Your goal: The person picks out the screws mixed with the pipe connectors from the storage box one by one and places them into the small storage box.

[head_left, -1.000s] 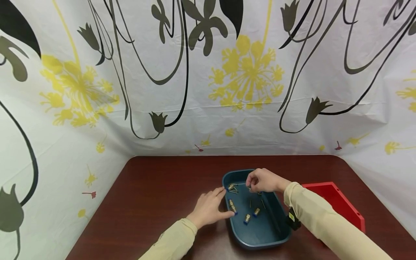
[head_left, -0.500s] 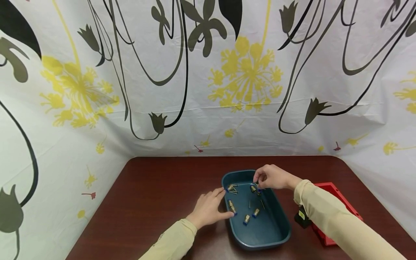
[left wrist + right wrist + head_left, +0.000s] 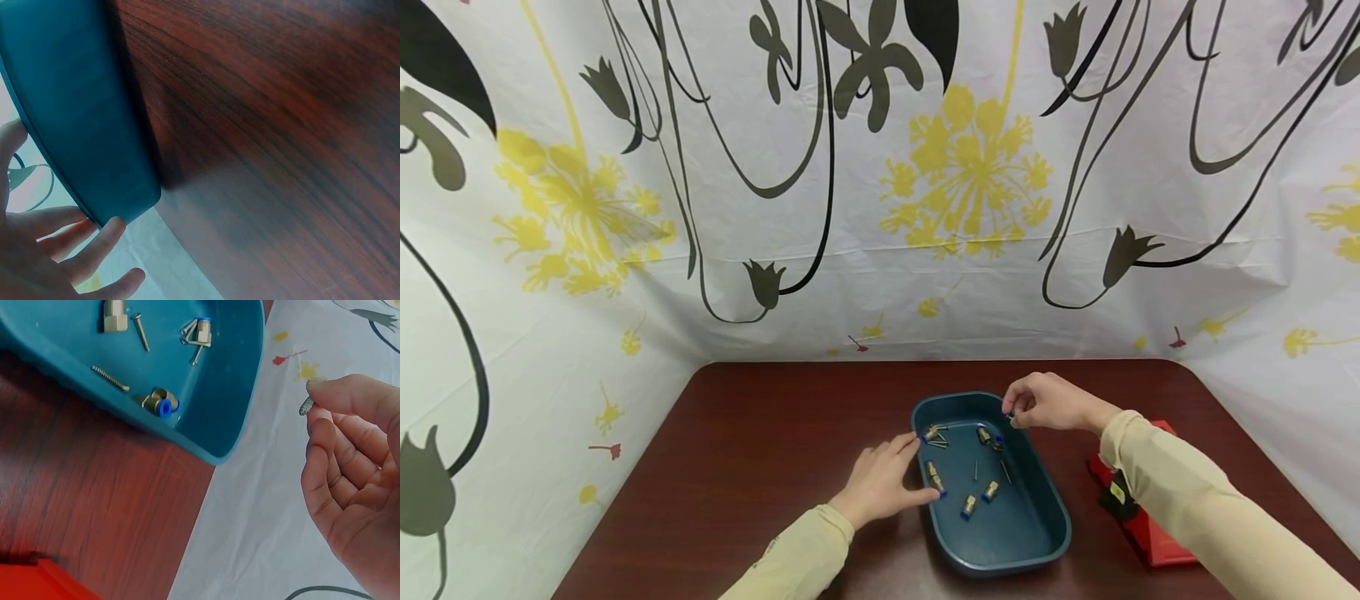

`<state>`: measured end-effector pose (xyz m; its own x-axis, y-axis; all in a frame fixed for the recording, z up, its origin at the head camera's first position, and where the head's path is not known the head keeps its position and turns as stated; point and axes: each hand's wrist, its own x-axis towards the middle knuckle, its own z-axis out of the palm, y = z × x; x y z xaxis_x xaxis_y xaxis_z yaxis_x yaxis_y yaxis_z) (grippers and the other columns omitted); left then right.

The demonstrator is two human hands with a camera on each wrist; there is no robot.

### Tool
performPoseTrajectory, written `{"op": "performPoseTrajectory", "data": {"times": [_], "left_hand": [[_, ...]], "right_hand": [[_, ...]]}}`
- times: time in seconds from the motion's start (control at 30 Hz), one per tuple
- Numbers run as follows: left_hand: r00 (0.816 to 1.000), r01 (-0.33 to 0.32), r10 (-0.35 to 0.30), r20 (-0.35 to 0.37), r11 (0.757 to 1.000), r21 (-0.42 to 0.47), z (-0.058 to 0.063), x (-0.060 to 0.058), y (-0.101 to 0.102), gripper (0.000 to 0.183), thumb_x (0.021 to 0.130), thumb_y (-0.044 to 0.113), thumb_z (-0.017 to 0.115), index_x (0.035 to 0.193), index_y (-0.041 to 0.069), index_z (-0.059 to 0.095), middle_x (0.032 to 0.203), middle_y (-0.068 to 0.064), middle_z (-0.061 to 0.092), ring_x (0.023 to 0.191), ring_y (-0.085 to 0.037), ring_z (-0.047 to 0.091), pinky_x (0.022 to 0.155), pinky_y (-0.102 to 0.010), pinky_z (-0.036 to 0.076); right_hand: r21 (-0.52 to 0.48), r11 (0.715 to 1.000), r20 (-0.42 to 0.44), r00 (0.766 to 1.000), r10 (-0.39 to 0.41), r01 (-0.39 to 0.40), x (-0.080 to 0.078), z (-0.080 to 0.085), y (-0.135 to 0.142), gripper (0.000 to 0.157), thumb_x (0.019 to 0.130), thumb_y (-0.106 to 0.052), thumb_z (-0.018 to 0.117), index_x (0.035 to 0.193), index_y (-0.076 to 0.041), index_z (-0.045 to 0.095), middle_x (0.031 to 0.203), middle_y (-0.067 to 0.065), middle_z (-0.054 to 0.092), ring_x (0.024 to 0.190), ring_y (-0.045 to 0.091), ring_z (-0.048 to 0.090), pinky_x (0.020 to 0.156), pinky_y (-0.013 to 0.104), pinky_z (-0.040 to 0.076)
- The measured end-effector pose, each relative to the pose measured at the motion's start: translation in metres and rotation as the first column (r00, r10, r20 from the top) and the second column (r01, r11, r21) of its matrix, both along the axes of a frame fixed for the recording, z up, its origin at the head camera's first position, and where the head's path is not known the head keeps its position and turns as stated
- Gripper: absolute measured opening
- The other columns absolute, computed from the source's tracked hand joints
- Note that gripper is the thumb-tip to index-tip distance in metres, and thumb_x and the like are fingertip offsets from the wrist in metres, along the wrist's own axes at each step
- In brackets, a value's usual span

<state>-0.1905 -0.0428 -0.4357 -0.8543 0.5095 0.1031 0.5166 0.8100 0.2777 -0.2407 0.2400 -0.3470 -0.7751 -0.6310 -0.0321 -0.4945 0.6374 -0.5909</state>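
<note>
My right hand [image 3: 1054,402] pinches a small metal screw [image 3: 305,406] between thumb and index finger, above the far right corner of the blue tray [image 3: 1000,537]. The screw's threaded tip pokes out; its head is hidden by the fingers. My left hand [image 3: 883,482] rests on the tray's left rim, its fingers spread and loosely straight. Inside the tray lie several brass fittings with blue collars, one brass fitting [image 3: 968,507] near the middle. Among them are loose screws, such as a long screw [image 3: 110,378] near the tray wall in the right wrist view.
A red bin [image 3: 1161,537] stands on the table right of the tray, partly covered by the right sleeve [image 3: 1202,492]. The brown wooden table [image 3: 775,450] meets a patterned cloth [image 3: 820,325] at the back and sides.
The right hand has moved right, from over the tray's inside to its far right rim, carrying the screw. More fittings show where it was. The left hand stays put.
</note>
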Motion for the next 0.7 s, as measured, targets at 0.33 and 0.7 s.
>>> {"op": "performPoseTrajectory", "data": {"times": [0.33, 0.7], "left_hand": [[1.0, -0.003, 0.003, 0.003, 1.0, -0.003, 0.0, 0.0, 0.0, 0.077, 0.074, 0.06, 0.056, 0.13, 0.007, 0.045, 0.131, -0.005, 0.041, 0.11, -0.023, 0.046, 0.085, -0.047, 0.037], [1.0, 0.008, -0.008, -0.008, 1.0, -0.006, 0.0, 0.0, -0.001, 0.077, 0.075, 0.06, 0.054, 0.13, 0.007, 0.045, 0.131, -0.005, 0.041, 0.109, -0.023, 0.046, 0.083, -0.046, 0.038]], "right_hand": [[-0.002, 0.999, -0.054, 0.997, -0.053, 0.053, 0.001, 0.003, 0.019, 0.008, 0.076, -0.002, 0.061, 0.082, -0.009, 0.061, 0.069, -0.003, 0.057, 0.063, 0.011, 0.054, 0.06, 0.027, 0.045], [0.004, 0.993, -0.049, 0.992, -0.119, 0.119, 0.007, 0.01, 0.045, 0.008, 0.078, -0.005, 0.062, 0.084, -0.01, 0.06, 0.069, -0.002, 0.057, 0.064, 0.014, 0.055, 0.058, 0.028, 0.046]]}}
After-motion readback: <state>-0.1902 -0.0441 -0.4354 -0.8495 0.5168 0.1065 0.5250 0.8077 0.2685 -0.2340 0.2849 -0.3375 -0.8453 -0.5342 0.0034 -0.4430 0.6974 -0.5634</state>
